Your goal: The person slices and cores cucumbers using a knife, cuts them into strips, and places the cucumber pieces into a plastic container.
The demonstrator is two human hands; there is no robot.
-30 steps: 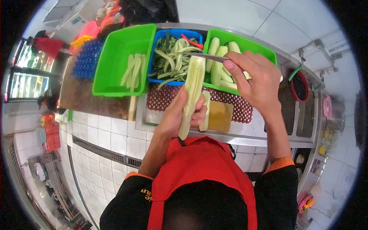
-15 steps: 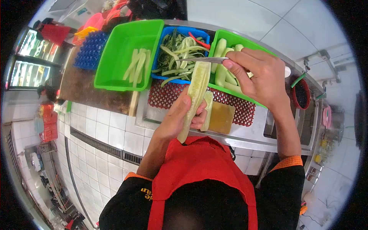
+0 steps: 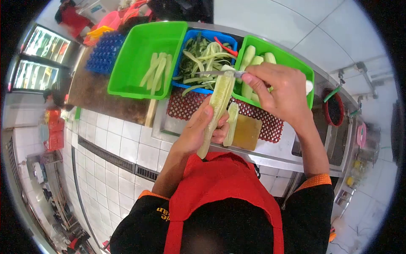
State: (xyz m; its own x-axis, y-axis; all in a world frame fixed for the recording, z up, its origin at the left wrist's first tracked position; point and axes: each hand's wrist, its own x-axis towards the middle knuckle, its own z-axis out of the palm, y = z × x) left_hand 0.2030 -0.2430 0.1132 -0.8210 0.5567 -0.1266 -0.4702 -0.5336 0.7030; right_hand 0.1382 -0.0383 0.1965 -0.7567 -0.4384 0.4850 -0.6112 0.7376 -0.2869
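Observation:
My left hand (image 3: 198,122) is closed round a long peeled cucumber half (image 3: 220,98), held tilted with its cut, seeded face up. In my right hand (image 3: 281,86) is a knife (image 3: 211,73), its blade lying across the cucumber's far end. Some pale pulp (image 3: 227,68) sits by the blade there. Another cucumber half (image 3: 231,123) rests beside my left hand, on a brown cutting board (image 3: 248,132). Just beyond the blade, green peels (image 3: 198,57) and a red-handled tool (image 3: 224,45) lie in a blue basket (image 3: 174,70).
Whole peeled cucumbers (image 3: 248,57) lie in the right green bin (image 3: 292,51). The left green bin (image 3: 137,46) holds several cucumber strips (image 3: 157,72). A perforated red mat (image 3: 186,103) lies under the board. Blue egg trays (image 3: 103,53) stand farther left, a red bucket (image 3: 334,110) to the right.
The knife has tipped slightly and shifted down onto the cucumber's far end, where pale pulp now shows. My left hand keeps its grip. The view has shifted a little.

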